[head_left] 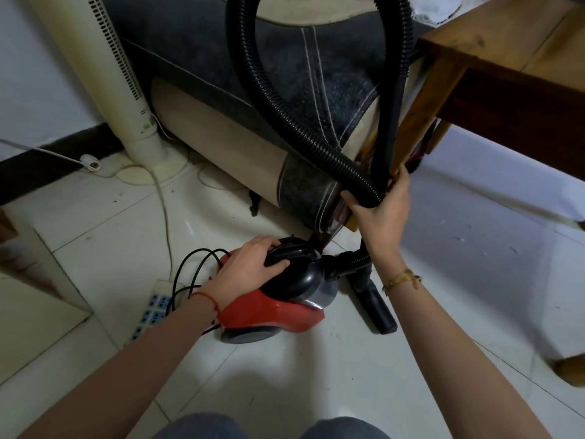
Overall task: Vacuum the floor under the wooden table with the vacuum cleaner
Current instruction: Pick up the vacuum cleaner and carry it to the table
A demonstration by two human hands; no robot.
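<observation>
A red and black vacuum cleaner (285, 308) sits on the white tiled floor in front of me. My left hand (250, 264) lies on its black top, thumb and fingers curled over the handle. Its ribbed black hose (253, 90) loops up out of view and comes back down. My right hand (384, 213) grips the hose's lower end together with the black wand (394, 122). The black floor nozzle (375, 302) lies on the tiles right of the vacuum body. The wooden table (493, 68) stands at the upper right, one leg just behind my right hand.
A dark grey and cream sofa (221, 99) stands behind the vacuum. A cream tower fan (107, 74) stands at the left wall. A white power strip (152, 308) and cords lie left of the vacuum. Another table leg (569, 372) stands at far right.
</observation>
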